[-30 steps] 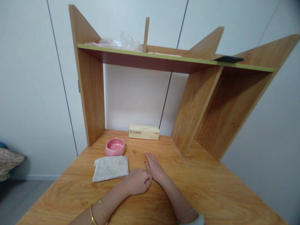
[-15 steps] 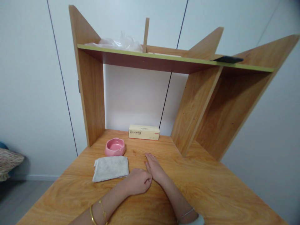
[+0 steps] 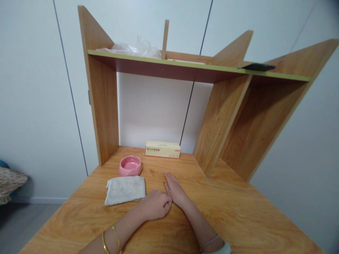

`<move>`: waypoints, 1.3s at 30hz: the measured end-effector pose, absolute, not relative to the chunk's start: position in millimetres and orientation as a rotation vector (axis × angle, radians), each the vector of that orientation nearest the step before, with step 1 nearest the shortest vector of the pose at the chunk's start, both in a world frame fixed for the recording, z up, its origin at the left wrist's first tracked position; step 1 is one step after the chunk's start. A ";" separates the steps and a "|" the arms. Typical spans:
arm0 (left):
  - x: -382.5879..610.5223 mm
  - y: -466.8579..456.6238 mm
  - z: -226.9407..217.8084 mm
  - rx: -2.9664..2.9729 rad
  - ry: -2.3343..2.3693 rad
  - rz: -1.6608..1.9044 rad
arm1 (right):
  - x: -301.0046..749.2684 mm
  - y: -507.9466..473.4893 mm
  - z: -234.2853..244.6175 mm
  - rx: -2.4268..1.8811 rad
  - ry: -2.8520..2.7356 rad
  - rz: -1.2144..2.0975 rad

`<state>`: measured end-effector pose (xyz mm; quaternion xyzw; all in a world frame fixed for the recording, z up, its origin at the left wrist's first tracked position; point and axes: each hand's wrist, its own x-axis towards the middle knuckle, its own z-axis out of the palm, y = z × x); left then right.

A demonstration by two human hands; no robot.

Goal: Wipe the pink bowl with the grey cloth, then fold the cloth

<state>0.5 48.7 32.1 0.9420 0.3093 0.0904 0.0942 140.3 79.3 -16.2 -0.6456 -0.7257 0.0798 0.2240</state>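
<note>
My left hand (image 3: 157, 204) rests on the wooden desk curled into a fist, with no object showing in it. Its knuckles meet the side of my right hand (image 3: 174, 190), which lies flat on the desk with fingers stretched forward. Just left of my left hand is a folded grey cloth (image 3: 125, 190). Behind that cloth sits a pink bowl (image 3: 130, 166) with an uneven rim, its inside plain pink. Farther back, a long cream box (image 3: 162, 150) with printed lettering lies near the wall.
A wooden shelf unit (image 3: 164, 65) stands over the back of the desk (image 3: 238, 218), with upright panels on both sides. On its upper board are a clear plastic bag (image 3: 137, 48) and a dark flat object (image 3: 258, 67). Patterned fabric (image 3: 12, 183) shows at far left.
</note>
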 end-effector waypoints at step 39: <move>-83.7 123.7 71.2 2.286 1.799 1.495 | 90.4 46.2 27.1 -1.315 -2.292 0.157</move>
